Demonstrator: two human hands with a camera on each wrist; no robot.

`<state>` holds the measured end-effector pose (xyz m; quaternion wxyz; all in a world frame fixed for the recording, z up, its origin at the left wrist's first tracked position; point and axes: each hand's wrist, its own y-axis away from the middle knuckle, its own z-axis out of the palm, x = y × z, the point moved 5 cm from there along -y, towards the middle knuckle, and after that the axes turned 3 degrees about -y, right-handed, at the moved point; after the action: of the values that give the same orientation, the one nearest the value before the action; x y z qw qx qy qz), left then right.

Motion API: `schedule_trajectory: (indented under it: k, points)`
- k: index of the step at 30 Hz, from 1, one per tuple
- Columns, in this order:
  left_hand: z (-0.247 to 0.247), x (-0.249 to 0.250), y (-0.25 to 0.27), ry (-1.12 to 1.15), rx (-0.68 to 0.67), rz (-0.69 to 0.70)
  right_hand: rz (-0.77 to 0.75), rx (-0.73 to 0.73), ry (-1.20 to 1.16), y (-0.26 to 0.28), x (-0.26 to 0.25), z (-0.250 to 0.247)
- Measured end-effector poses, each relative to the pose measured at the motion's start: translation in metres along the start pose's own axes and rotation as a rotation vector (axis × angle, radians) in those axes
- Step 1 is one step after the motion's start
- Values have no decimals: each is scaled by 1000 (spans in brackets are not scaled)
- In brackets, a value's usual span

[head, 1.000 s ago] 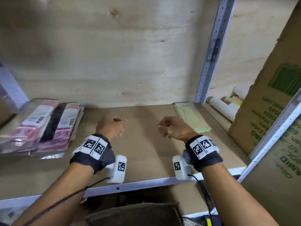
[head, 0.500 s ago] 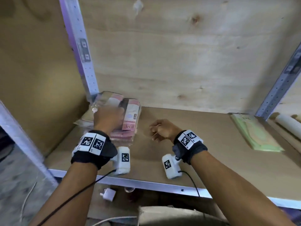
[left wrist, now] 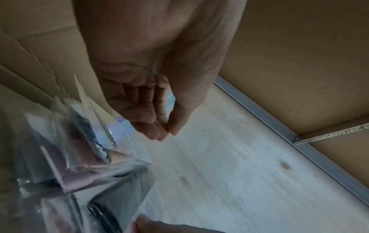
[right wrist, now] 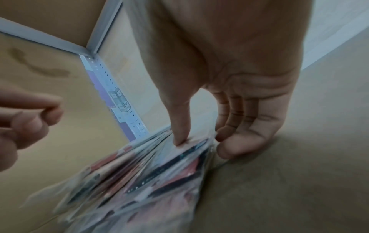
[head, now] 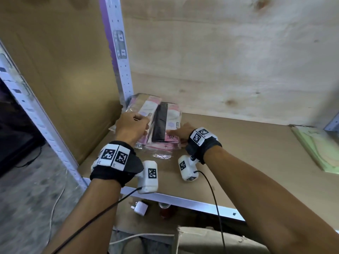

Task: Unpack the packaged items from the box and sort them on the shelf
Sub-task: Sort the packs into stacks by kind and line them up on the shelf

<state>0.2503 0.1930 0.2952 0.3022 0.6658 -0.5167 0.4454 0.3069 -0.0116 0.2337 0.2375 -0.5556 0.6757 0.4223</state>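
A stack of pink packets in clear wrap (head: 170, 123) lies in the back left corner of the shelf (head: 238, 154). My right hand (head: 176, 133) grips the stack's right edge. In the right wrist view its thumb (right wrist: 179, 138) presses on top of the stack (right wrist: 149, 181) while the curled fingers (right wrist: 235, 146) sit at its side on the board. My left hand (head: 141, 121) hovers over the stack's left part. Its fingers are curled, the thumb meets the fingertips (left wrist: 167, 132), and nothing is between them. The packets (left wrist: 79, 157) lie just under it.
A flat green packet (head: 315, 147) lies at the shelf's right end. A perforated metal post (head: 119, 52) and a cardboard side wall (head: 64, 70) close the left corner, with a plywood back behind. A white plug adapter (head: 139, 208) and a box top (head: 211, 239) show below the shelf.
My view has swung left to the corner. My right hand moved left from mid-shelf onto the stack's right edge. My left hand stayed over the stack's left side.
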Motion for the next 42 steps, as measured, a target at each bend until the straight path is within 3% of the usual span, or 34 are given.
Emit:
schedule_trajectory:
  k: [6,11,15,21,28,37,42]
  points:
    - [13,-2,7,-15,-50,2,-34,-73,-64,29,21,-23]
    - [39,9,18,-75,-126,75,-43,-117,-398,72,57,-58]
    - [64,25,32,-123,-152,162,-45,-117,-422,108,90,-96]
    - [116,41,42,-184,-275,164,-80,-141,-468,151,143,-151]
    - [173,49,70,-12,-530,53,-91,-77,-540,162,168,-189]
    - [196,48,74,367,-456,-182,-74,29,-789,153,194,-228]
    - [218,51,87,436,-542,-365,-73,14,-918,145,188,-219]
